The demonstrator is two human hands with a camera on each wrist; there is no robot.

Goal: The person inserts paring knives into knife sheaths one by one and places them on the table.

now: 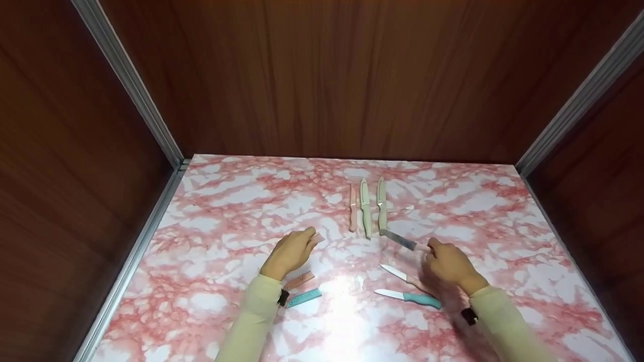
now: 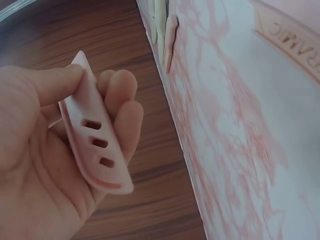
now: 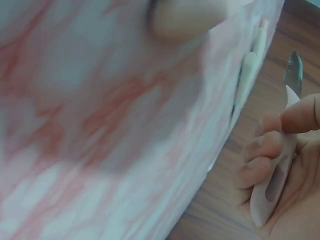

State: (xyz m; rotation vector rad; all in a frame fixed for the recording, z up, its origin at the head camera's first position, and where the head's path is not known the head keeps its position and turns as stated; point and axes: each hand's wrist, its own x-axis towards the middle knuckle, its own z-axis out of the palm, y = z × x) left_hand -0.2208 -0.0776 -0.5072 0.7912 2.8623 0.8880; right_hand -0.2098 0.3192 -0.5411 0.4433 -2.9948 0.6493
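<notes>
In my left hand point(image 1: 291, 254) I hold a pale pink knife sheath point(image 2: 82, 107) with slots along it, thumb on its face and fingers behind. My right hand point(image 1: 452, 265) grips a knife by its pale pink handle point(image 3: 275, 187). Its bare blade point(image 1: 401, 241) points left and away from me, the tip overlapping a green knife's end in the head view. Below the left hand lie a salmon sheath point(image 1: 301, 280) and a teal sheath point(image 1: 305, 297). Left of the right forearm lie a bare pink-handled knife point(image 1: 394, 272) and a bare teal-handled knife point(image 1: 421, 300).
Farther back, a pink sheathed knife point(image 1: 353, 216) and two green sheathed knives, one in the middle point(image 1: 366, 206) and one on the right point(image 1: 382, 206), lie side by side. The pink-and-white marbled table point(image 1: 211, 251) is bordered by brown wood-look panels point(image 1: 322, 75) and metal posts.
</notes>
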